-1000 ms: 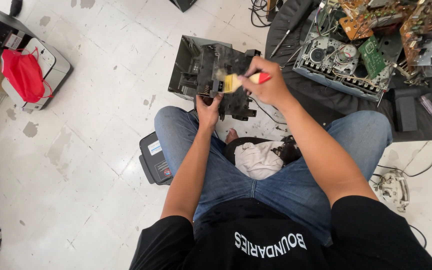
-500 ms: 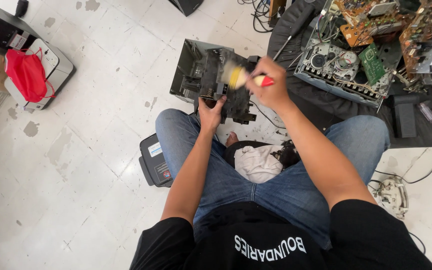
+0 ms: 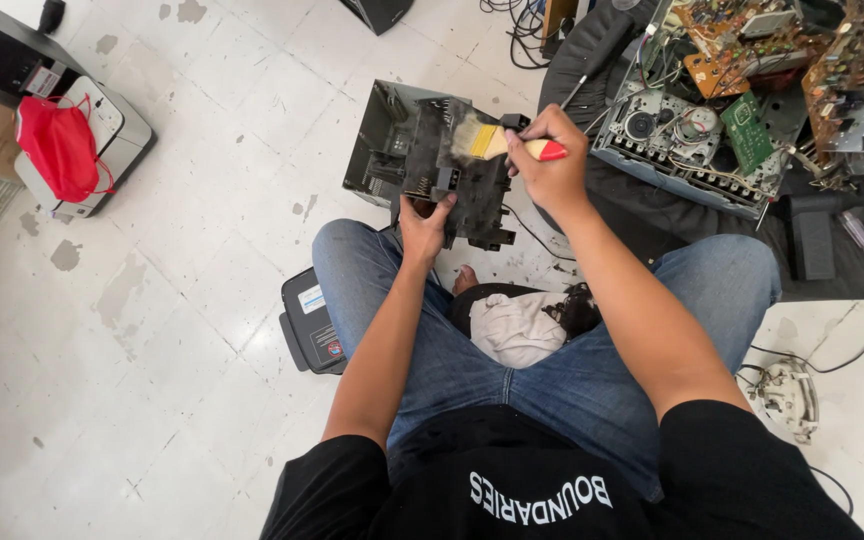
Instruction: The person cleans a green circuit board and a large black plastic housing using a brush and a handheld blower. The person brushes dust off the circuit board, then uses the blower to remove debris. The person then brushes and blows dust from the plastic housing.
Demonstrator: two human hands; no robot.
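Both our hands stay clamped: left hand (image 3: 424, 228) gripping the black plastic housing (image 3: 452, 170), right hand (image 3: 550, 160) sweeping the paintbrush (image 3: 497, 143) further left.

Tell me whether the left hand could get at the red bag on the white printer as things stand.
Probably not. The left hand grips the black plastic casing over the knees, and the red bag lies far off across the floor, seemingly beyond arm's length while seated.

Casing (image 3: 432, 160) above the knees, circuit chassis (image 3: 712, 130) to its right, printer (image 3: 102, 130) far left.
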